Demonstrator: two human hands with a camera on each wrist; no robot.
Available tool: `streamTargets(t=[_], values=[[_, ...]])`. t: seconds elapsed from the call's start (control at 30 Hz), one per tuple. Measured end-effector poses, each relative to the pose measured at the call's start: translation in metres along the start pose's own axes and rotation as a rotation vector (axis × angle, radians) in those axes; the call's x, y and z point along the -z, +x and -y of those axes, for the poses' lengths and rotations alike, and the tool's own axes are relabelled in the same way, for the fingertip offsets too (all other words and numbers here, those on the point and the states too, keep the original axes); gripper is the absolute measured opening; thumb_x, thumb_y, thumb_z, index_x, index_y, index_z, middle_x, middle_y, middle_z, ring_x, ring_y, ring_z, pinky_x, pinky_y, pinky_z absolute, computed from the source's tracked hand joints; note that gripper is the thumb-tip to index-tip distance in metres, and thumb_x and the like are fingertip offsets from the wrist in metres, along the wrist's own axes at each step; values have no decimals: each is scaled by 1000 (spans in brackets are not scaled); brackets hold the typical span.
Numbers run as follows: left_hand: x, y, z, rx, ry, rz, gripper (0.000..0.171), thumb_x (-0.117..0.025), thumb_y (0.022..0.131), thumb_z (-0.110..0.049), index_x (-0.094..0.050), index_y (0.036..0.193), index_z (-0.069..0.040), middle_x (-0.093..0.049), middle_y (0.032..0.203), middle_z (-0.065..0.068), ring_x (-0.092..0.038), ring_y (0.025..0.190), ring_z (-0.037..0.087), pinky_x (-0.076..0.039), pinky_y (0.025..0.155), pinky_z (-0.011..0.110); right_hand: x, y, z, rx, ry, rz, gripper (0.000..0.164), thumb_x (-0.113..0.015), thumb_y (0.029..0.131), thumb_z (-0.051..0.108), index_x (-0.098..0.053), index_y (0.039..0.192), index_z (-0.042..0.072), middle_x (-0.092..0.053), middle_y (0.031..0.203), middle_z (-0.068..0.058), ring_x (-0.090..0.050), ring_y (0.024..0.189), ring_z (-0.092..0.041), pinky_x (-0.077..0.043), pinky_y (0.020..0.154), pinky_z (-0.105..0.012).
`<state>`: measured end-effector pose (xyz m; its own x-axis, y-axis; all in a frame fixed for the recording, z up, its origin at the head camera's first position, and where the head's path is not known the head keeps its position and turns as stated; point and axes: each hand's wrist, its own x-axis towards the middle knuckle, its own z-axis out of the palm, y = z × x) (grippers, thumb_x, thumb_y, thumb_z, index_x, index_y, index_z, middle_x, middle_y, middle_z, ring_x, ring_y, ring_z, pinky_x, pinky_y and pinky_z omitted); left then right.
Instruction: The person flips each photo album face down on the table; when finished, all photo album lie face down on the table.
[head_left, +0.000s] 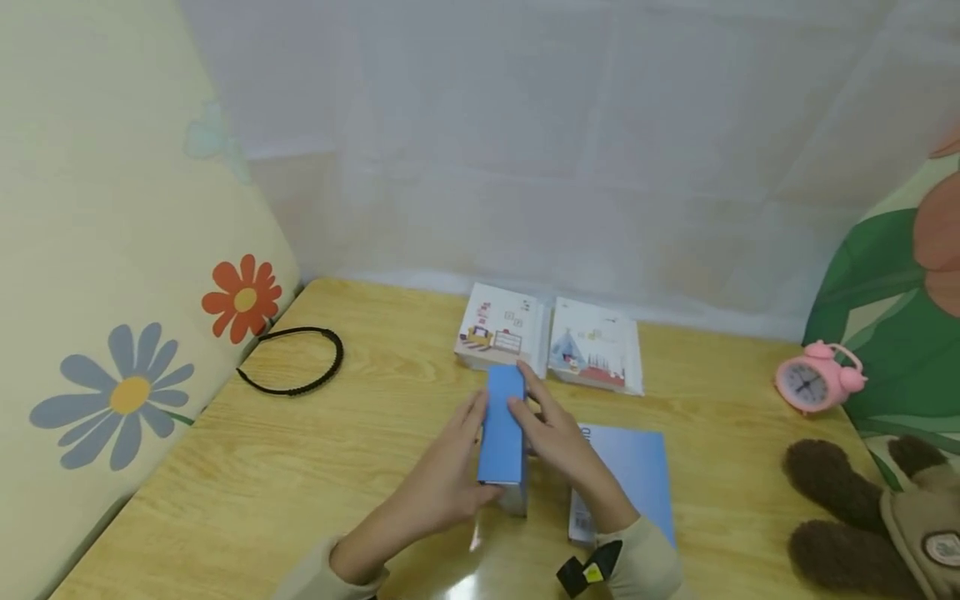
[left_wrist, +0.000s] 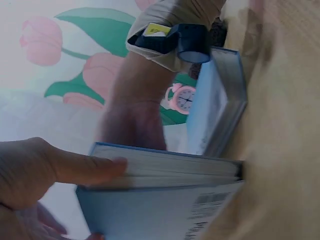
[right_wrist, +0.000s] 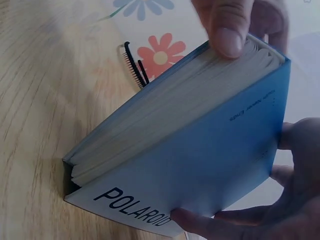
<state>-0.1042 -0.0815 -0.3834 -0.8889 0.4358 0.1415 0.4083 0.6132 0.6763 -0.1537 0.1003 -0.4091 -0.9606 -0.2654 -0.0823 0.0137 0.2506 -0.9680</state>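
Note:
A thick blue photo album (head_left: 501,425), lettered POLAROID on its cover, stands upright on the table between both hands. My left hand (head_left: 450,475) grips it from the left, and its thumb lies on the page edges in both wrist views. From the right, my right hand (head_left: 558,437) holds the album; its fingers (right_wrist: 200,225) spread over the lettered cover. The pages look a little fanned in the right wrist view. A second blue album (head_left: 633,475) lies flat beside my right forearm, partly covered by it.
Two white illustrated albums (head_left: 498,321) (head_left: 592,342) lie near the back edge. A black headband (head_left: 337,354) rests at the left. On the right are a pink alarm clock (head_left: 813,379) and a brown plush toy (head_left: 847,550). Flowered cloth hangs on both sides.

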Motion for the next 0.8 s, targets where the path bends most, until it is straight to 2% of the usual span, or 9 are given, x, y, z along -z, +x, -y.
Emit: streamTargets(t=[0.07,0.13,0.2,0.27,0.4,0.53,0.63,0.7,0.8], values=[[-7,0,12,11,-109,6,122,-91,63,-3,-13,155,5,-27,156,26,-38,137,42,-36,109,53,1,0,0,-4,-8,1,63,-51,102,45,-21,157,42,-30,157,-20,-51,125,-46,-60,78,-45],[-16,2,27,-6,-229,56,130,-92,58,0,-8,158,-1,-33,155,21,-42,135,37,-35,110,52,2,0,0,-14,-22,-4,62,-50,101,48,-21,155,47,-30,158,-19,-49,128,-46,-59,79,-46],[-27,7,39,-42,-303,121,128,-94,55,-1,-15,156,-3,-44,149,18,-45,133,32,-33,113,51,3,0,0,-28,-26,-12,61,-50,101,50,-21,154,50,-30,158,-18,-46,130,-45,-59,80,-46],[-39,12,48,-68,-327,169,122,-94,54,-3,-24,153,-4,-49,143,14,-45,131,29,-31,114,49,4,-1,-2,-38,-17,-26,61,-51,101,49,-22,154,50,-32,157,-19,-44,132,-46,-59,80,-47],[-54,12,55,-76,-268,159,109,-95,54,-12,-36,145,1,-50,138,18,-41,129,36,-29,111,56,5,-4,-6,-12,38,-12,61,-51,102,43,-22,156,44,-33,154,-24,-40,134,-47,-59,79,-48],[-53,8,55,-79,-264,117,122,-94,56,-7,-21,154,-1,-45,145,19,-40,133,38,-29,113,57,7,-7,-11,70,21,47,60,-44,105,41,-16,158,39,-26,159,-18,-32,142,-39,-46,101,-53],[-47,5,53,-77,-215,108,130,-93,57,-5,-10,157,0,-34,154,22,-37,138,38,-29,114,55,12,-11,-13,115,-9,45,58,-40,108,35,-15,160,30,-21,162,-14,-28,144,-34,-34,112,-52],[-42,2,51,-46,-154,108,129,-93,59,-7,-9,157,4,-27,156,28,-36,138,43,-31,112,55,15,-14,-14,118,-26,0,55,-41,108,27,-21,159,21,-32,157,-19,-41,136,-34,-43,105,-49],[-35,-3,48,7,-67,115,120,-91,58,-7,-20,153,9,-26,153,35,-37,134,51,-35,107,61,19,-20,-16,87,-72,-78,53,-46,106,21,-31,156,10,-52,141,-22,-60,112,-29,-55,87,-41]])
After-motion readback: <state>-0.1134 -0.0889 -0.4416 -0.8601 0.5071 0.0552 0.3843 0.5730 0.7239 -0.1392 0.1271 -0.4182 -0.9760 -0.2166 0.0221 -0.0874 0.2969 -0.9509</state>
